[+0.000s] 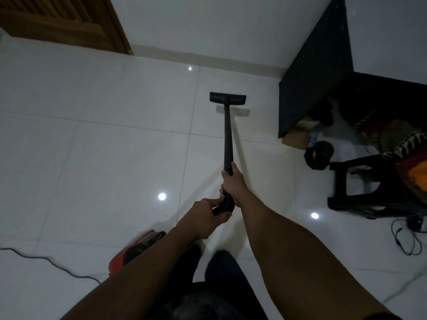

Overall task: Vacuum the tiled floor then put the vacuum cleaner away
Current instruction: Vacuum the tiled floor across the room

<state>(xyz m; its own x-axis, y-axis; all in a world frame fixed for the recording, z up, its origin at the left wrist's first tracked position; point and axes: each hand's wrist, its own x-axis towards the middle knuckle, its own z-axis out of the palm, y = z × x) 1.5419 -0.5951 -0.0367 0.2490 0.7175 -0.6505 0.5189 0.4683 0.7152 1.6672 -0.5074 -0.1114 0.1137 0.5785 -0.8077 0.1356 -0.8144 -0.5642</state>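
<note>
Now, your right hand (232, 181) curls its fingers around the black wand (227, 135), while your left hand (206, 214) grips the hose end (225, 205) just behind it. Ahead of your fingers, the floor head (227, 98) sits on the white tiled floor (92, 139); the red vacuum cleaner body (136, 248) lies behind them, near your feet.

The right hand (233, 179) grips the black wand (227, 139) at its near end. The left hand (209, 215) holds what looks like the ribbed hose cuff (225, 205) just behind it. The floor nozzle (227, 98) lies flat on the white tiled floor (115, 146) near the far wall. The red vacuum cleaner body (136, 250) sits beside the person's legs, its power cord (46, 259) trailing left.
</note>
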